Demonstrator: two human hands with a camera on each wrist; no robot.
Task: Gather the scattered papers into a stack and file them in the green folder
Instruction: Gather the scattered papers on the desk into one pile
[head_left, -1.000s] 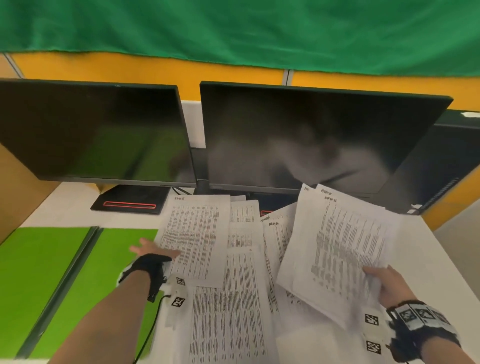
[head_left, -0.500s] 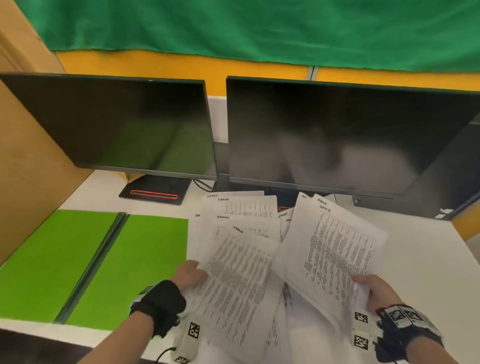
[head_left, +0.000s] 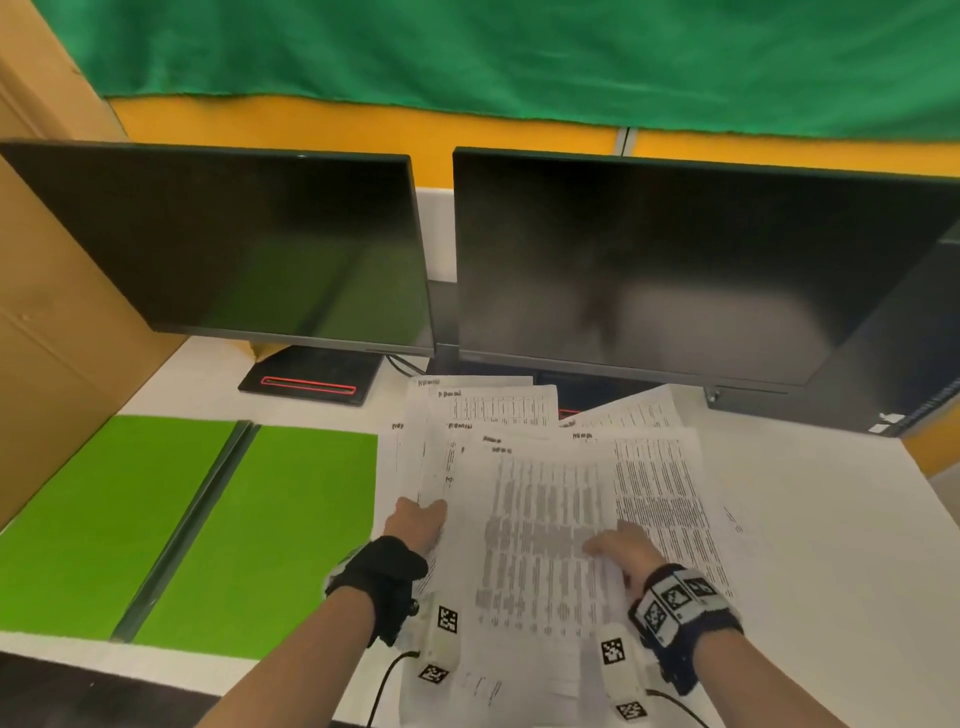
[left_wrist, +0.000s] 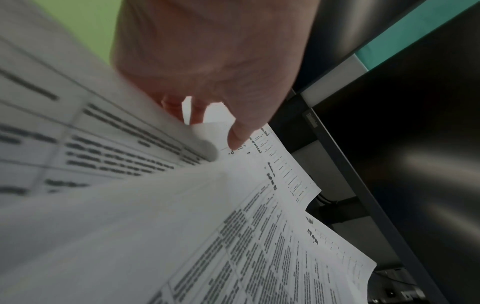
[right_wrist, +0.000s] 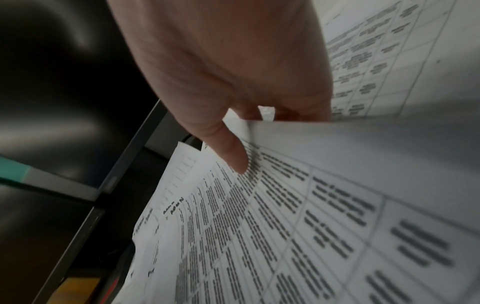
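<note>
Lying open beside the green folder (head_left: 249, 525), papers (head_left: 540, 525) are gripped by each hand (head_left: 418, 522) (head_left: 621, 551).

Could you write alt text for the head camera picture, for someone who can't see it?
Two hands, left hand and right hand, gather overlapping printed papers on a white desk. An open green folder lies left of them; two dark monitors stand behind.

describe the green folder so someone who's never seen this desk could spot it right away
Start at the left monitor. On the white desk below it lies the green folder, open flat with a dark spine down its middle. It is the only bright green thing, left of the white papers.
</note>
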